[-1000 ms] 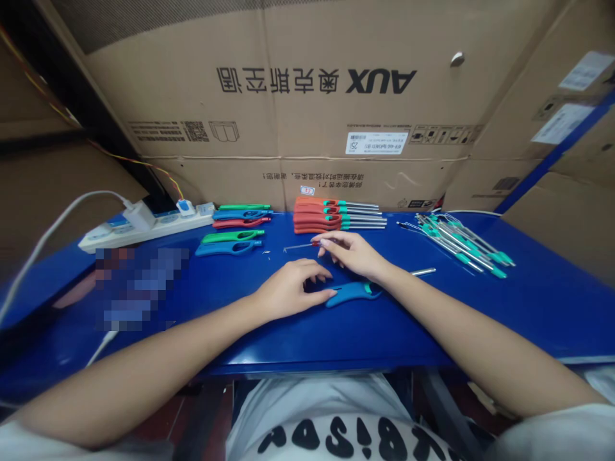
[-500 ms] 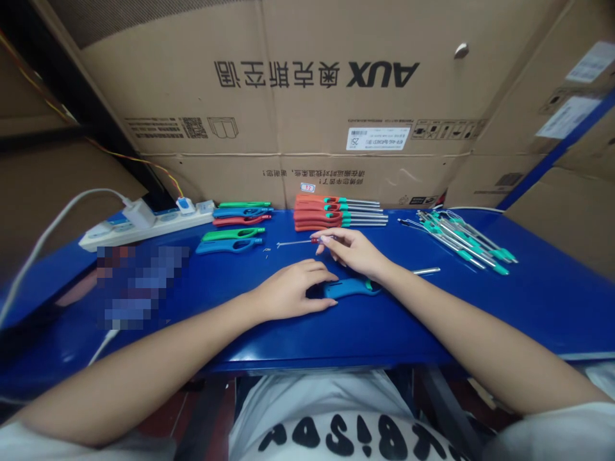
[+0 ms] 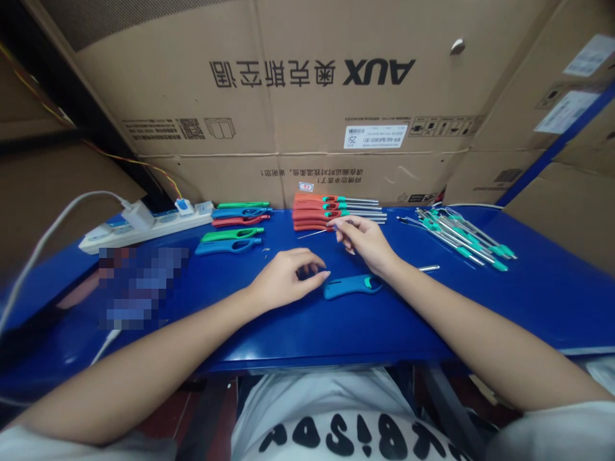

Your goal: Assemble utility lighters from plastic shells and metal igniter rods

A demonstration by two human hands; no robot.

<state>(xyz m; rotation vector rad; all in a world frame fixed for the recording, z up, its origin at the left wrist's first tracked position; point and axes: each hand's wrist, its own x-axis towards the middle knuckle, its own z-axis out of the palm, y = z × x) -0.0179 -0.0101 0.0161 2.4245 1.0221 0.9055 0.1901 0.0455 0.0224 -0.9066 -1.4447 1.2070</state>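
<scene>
On the blue tabletop lies a blue stick lighter [image 3: 346, 288] with a teal trigger; my right wrist passes over it and its metal tube [image 3: 429, 268] shows beyond. My right hand [image 3: 368, 242] is raised behind it, fingertips closed on a thin screwdriver [image 3: 313, 234]. The shaft points left; its red handle is mostly hidden by the fingers. Just left of the blue lighter rests my left hand [image 3: 289, 276], empty, with curled fingers and the thumb apart. Tiny metal pieces [image 3: 266, 250] lie beyond the left hand.
Red and orange lighters [image 3: 312, 216] are stacked by the cardboard wall [image 3: 288, 134]. Blue, green and red handle shells [image 3: 233, 234] lie left. Metal tubes with teal parts [image 3: 461, 237] are piled right. A white power strip [image 3: 168, 221] with cables and a blurred-out object [image 3: 144, 288] occupy the left.
My right hand has moved the screwdriver back and slightly right, towards the red lighters. My left hand has let go of the blue lighter and drawn slightly left and back.
</scene>
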